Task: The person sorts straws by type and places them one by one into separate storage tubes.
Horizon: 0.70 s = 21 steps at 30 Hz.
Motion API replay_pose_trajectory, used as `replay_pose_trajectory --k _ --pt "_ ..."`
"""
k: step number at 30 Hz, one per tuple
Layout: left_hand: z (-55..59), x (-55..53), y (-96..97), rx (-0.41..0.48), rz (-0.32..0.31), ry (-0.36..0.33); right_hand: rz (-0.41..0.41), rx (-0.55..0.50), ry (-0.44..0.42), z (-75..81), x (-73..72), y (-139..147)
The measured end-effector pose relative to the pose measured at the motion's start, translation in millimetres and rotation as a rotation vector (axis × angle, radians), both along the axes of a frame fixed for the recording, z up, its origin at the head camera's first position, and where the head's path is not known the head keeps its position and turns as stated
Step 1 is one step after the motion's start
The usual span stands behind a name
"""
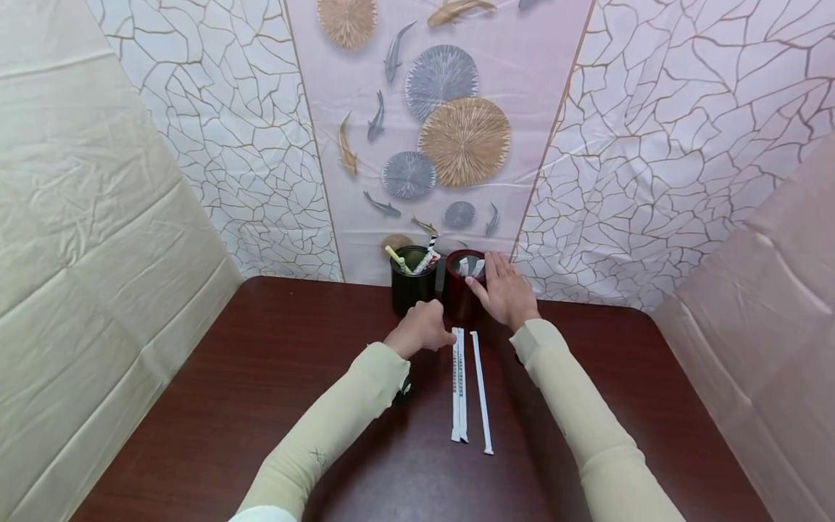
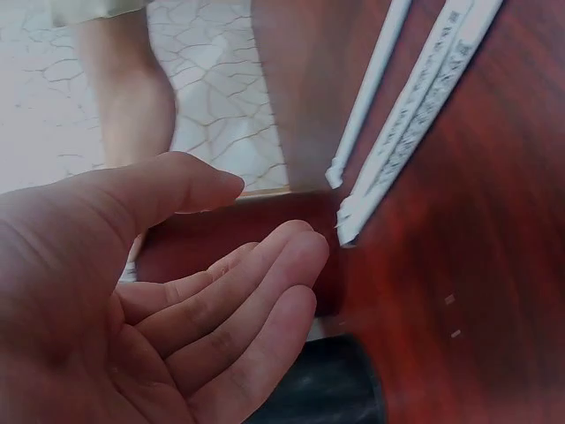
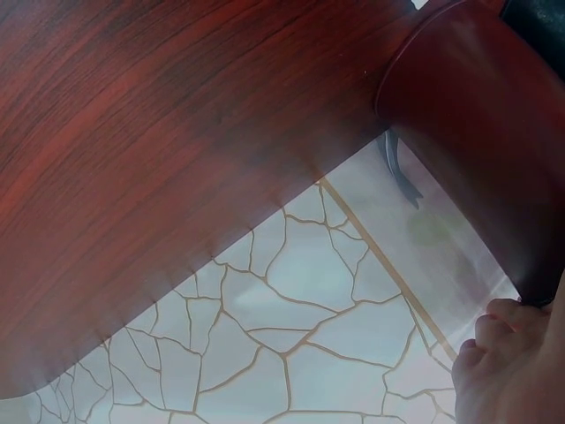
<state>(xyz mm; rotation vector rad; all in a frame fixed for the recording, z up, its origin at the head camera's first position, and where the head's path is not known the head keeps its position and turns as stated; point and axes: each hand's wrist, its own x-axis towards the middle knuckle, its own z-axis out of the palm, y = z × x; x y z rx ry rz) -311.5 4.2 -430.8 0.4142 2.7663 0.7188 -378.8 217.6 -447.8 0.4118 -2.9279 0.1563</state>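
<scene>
On the brown table lie paper-wrapped straws: two printed ones [image 1: 459, 391] side by side and a single one [image 1: 483, 395] to their right. My left hand [image 1: 422, 328] hovers near the top ends of the pair; in the left wrist view its fingers [image 2: 256, 344] are loosely bent, the thumb apart from them, with nothing held. My right hand [image 1: 510, 291] rests against the right side of the dark red cup [image 1: 459, 301] at its rim, fingers fairly straight. White paper-wrapped ends [image 1: 471, 267] show inside that cup.
Left of the red cup stands a black cup [image 1: 413, 291] holding several items, one yellow, one black-and-white striped. Both cups are near the table's back edge, close to a patterned cloth wall [image 1: 365, 239]. Cream cloth [image 1: 85, 254] hangs at the left side.
</scene>
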Motion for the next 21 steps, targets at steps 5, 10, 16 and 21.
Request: replay_pose_trajectory --k 5,10,16,21 --pt "-20.5 -0.2 3.8 0.029 0.014 -0.068 0.002 -0.002 0.001 1.4 1.8 -0.3" --pt "-38.9 1.2 7.8 0.023 0.03 -0.082 0.002 0.0 0.009 1.7 1.4 -1.1" --pt "-55.1 1.0 11.4 0.042 0.033 -0.105 0.003 -0.005 0.01 1.0 0.1 -1.4" --pt "-65.6 -6.2 14.1 0.038 0.048 -0.141 0.007 -0.008 0.007 0.4 0.4 -1.0"
